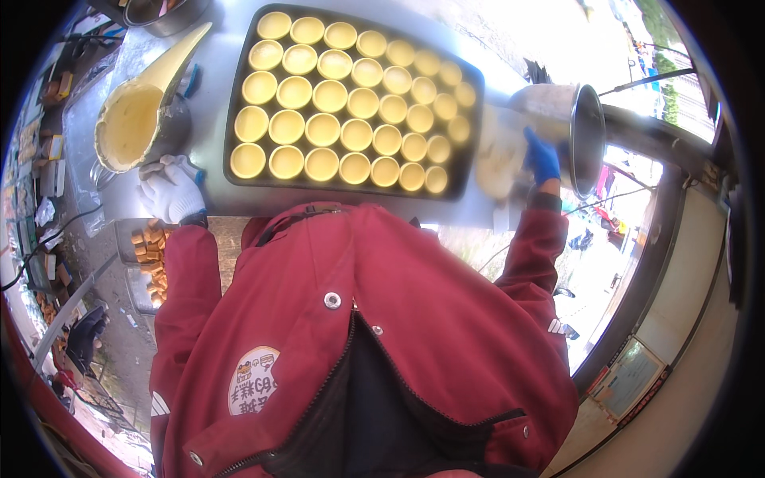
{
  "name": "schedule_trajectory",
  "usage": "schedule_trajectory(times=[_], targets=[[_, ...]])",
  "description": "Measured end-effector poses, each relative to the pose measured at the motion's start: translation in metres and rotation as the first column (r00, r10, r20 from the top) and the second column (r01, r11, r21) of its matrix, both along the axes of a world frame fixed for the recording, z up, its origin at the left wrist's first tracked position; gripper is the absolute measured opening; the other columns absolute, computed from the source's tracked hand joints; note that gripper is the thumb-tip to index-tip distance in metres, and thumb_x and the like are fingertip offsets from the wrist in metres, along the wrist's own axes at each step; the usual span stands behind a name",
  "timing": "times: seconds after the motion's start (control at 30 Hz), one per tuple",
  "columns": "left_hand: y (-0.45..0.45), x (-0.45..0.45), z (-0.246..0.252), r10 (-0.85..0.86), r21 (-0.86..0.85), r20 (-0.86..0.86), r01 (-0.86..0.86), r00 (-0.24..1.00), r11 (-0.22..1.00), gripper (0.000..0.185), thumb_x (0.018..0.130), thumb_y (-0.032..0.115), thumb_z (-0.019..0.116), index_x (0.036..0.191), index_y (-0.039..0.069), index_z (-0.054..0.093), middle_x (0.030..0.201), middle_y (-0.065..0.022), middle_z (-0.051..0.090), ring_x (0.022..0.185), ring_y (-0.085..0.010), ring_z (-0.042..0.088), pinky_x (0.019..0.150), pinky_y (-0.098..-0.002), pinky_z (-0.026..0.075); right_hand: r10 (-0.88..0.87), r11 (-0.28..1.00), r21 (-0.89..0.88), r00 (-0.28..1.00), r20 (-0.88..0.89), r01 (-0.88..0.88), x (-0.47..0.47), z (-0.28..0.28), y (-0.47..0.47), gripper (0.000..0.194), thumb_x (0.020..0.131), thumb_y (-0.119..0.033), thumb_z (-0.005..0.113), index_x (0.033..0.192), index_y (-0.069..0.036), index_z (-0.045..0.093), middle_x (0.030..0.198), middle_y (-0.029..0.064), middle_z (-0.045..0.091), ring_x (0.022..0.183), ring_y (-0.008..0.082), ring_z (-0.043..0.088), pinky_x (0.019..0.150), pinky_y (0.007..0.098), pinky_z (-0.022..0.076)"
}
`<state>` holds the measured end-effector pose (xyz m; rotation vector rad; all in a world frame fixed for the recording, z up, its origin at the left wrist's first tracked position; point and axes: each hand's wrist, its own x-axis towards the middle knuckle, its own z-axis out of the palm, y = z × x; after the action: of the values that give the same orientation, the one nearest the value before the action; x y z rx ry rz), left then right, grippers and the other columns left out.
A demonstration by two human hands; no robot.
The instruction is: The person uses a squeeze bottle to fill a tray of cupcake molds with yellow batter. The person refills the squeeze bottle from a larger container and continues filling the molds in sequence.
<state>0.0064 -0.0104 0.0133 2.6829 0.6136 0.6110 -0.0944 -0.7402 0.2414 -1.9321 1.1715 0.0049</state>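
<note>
My left hand (170, 191), in a white knit glove, is at the near edge of the metal table, close beside a batter-coated jug (128, 128) with a long pouring spout. The jug holds pale yellow batter; whether my fingers grip it cannot be seen. My right hand (542, 156) wears a blue glove and is against the side of a large metal pot (538, 104), whose mouth faces right. Its grip is unclear. Between my hands lies a dark baking tray (352, 190) with rows of round yellow cups (323, 129), probably tart shells.
A dark metal pan (164, 15) stands at the far left of the metal table (209, 149). Below the table's left side, clear trays (140, 293) hold browned baked pieces (152, 251). A blurred pale patch (499, 155) lies right of the baking tray. A framed panel (627, 382) is at lower right.
</note>
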Motion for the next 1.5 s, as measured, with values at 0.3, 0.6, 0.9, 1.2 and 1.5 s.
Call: schedule_trajectory(times=[0.3,0.6,0.9,1.2,1.5], targets=[[0.004,-0.001,-0.012,0.04,0.031,-0.009,-0.04,0.999,0.999,0.051,0.1,0.047,0.057,0.115,-0.001,0.067,0.129,-0.017,0.068,0.134,-0.0401,0.05,0.116,-0.0496,0.037,0.068,0.997,-0.033,0.977,-0.201,-0.077,-0.014,-0.013,0.022,0.05,0.088,-0.048,0.089,0.071,-0.009,0.061,0.062,0.0013,0.054,0.047,0.0141,0.05,0.046,0.0316,0.0381],[0.002,-0.002,-0.006,0.039,-0.023,-0.059,-0.04,0.998,0.999,0.057,0.1,0.05,0.055,0.121,0.0,0.068,0.135,-0.0207,0.065,0.138,-0.0418,0.048,0.119,-0.0513,0.036,0.11,0.992,-0.029,0.947,-0.301,-0.124,-0.019,-0.019,0.033,0.051,0.087,-0.049,0.089,0.073,-0.01,0.059,0.061,0.0002,0.053,0.046,0.0128,0.047,0.045,0.0306,0.0367],[0.007,-0.002,-0.013,0.046,-0.004,-0.092,-0.046,0.995,0.999,0.063,0.101,0.054,0.051,0.13,0.0,0.067,0.14,-0.0225,0.063,0.143,-0.0431,0.044,0.122,-0.0539,0.031,0.098,0.994,-0.006,0.94,-0.325,-0.105,-0.023,-0.021,0.031,0.053,0.087,-0.05,0.089,0.072,-0.01,0.059,0.061,0.0003,0.052,0.046,0.0131,0.047,0.046,0.0311,0.0369],[0.007,-0.002,-0.015,0.054,0.011,-0.099,-0.053,0.994,0.999,0.067,0.102,0.056,0.05,0.133,-0.002,0.065,0.146,-0.0234,0.06,0.146,-0.0442,0.042,0.124,-0.0531,0.03,0.096,0.995,-0.004,0.941,-0.324,-0.103,-0.024,-0.024,0.028,0.054,0.087,-0.051,0.088,0.071,-0.01,0.058,0.061,0.0004,0.052,0.046,0.0134,0.048,0.046,0.0315,0.0365],[0.007,-0.001,-0.015,0.065,0.005,-0.094,-0.064,0.993,0.998,0.068,0.102,0.055,0.051,0.133,-0.004,0.064,0.145,-0.0243,0.061,0.144,-0.0442,0.044,0.122,-0.0534,0.032,0.081,0.996,-0.013,0.942,-0.327,-0.09,-0.024,-0.027,0.023,0.054,0.087,-0.052,0.088,0.07,-0.009,0.058,0.06,0.0011,0.052,0.046,0.0142,0.048,0.046,0.0318,0.0363]])
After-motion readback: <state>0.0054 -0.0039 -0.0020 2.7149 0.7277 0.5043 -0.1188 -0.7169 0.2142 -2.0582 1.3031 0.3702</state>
